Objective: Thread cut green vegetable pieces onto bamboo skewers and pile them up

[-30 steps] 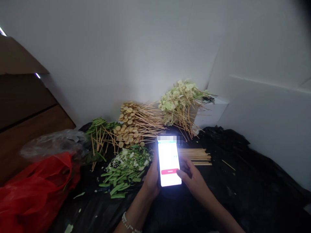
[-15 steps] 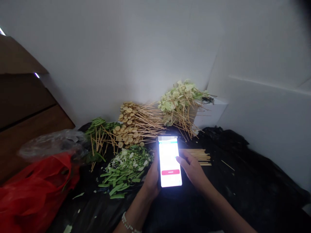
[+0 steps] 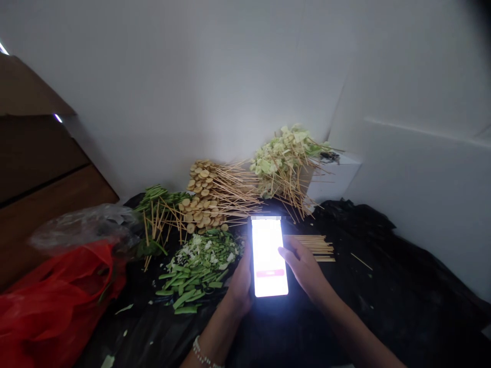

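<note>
A lit phone (image 3: 269,258) is held upright at the centre, its screen glaring white with a faded pink bar low down. My left hand (image 3: 241,283) grips its left edge, a beaded bracelet round the wrist. At the right edge my right hand (image 3: 305,266) closes on the phone, its thumb over the screen's side. Cut green vegetables (image 3: 195,276) lie left of my left hand. Bare wooden sticks (image 3: 320,248) lie behind my right hand. Farther back are skewered pale round slices (image 3: 201,204) and skewered leafy pieces (image 3: 282,153).
Skewered green pieces (image 3: 157,199) lie at the left, beside a clear plastic bag (image 3: 84,227) and a red bag (image 3: 57,306). Black plastic sheeting (image 3: 383,301) covers the surface. A single stick (image 3: 361,261) lies at the right. A white box (image 3: 333,179) stands against the wall.
The phone screen has turned whiter, and its blue top band has gone while the red bar has faded to pink. Both hands keep nearly the same hold.
</note>
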`<state>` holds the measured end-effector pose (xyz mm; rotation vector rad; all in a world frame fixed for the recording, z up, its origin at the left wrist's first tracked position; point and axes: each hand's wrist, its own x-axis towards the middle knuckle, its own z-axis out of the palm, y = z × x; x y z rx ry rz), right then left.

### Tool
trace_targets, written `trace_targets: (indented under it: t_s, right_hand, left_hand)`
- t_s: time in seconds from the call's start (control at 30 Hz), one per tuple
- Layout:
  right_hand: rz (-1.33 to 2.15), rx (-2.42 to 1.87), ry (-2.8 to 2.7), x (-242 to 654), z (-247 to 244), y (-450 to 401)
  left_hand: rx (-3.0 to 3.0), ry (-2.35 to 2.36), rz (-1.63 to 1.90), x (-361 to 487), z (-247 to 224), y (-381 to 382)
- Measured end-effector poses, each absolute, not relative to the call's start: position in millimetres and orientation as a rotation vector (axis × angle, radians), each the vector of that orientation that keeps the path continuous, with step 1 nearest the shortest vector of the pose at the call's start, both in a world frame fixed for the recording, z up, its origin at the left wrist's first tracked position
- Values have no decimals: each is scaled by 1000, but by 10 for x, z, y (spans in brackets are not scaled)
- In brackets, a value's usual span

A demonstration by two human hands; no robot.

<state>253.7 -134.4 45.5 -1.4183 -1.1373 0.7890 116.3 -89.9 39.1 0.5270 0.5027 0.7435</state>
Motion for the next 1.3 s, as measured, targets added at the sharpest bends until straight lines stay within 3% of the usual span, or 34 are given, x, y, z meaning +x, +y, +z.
trace_targets:
  t_s: [0.43, 0.87, 1.3]
  right_hand:
    - [815, -1418, -1074, 2428, 305, -1601]
    - [287, -1838, -1307, 2205, 161, -1675]
    - [78, -1891, -1266, 2225, 75, -1663]
  left_hand:
    - [493, 500, 781, 1186, 399, -877]
    - [452, 425, 773, 1296, 202, -980]
    - [476, 401, 708, 1386, 199, -1014]
